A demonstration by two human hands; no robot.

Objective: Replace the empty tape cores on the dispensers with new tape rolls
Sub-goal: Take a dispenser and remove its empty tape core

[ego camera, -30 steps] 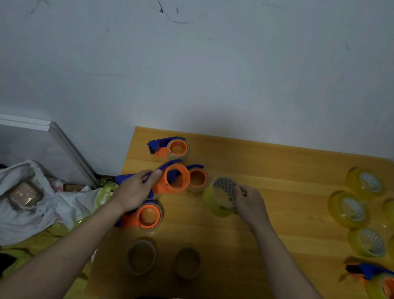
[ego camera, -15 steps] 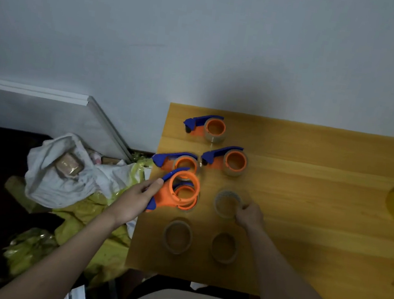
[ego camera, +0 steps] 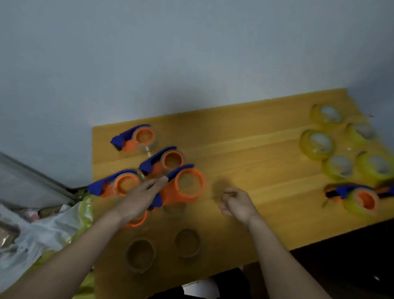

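One dispenser (ego camera: 182, 186) nose up-left, left hand (ego camera: 139, 198)

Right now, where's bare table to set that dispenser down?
Free: the middle strip between the right hand and the yellow tape rolls. Crowded: the dispensers round the left hand, and the empty cores near the front edge.

A plain grey-white wall (ego camera: 203, 50), marked by a few dark scuffs near the top left, is seen behind a wooden table (ego camera: 252, 156) of warm yellow-orange planks. A pale framed panel (ego camera: 29, 173) is leaned against the wall at left, beside crumpled white and yellow plastic bags (ego camera: 32, 231). The floor (ego camera: 364, 257) at right is lost in darkness. The lighting is dim.
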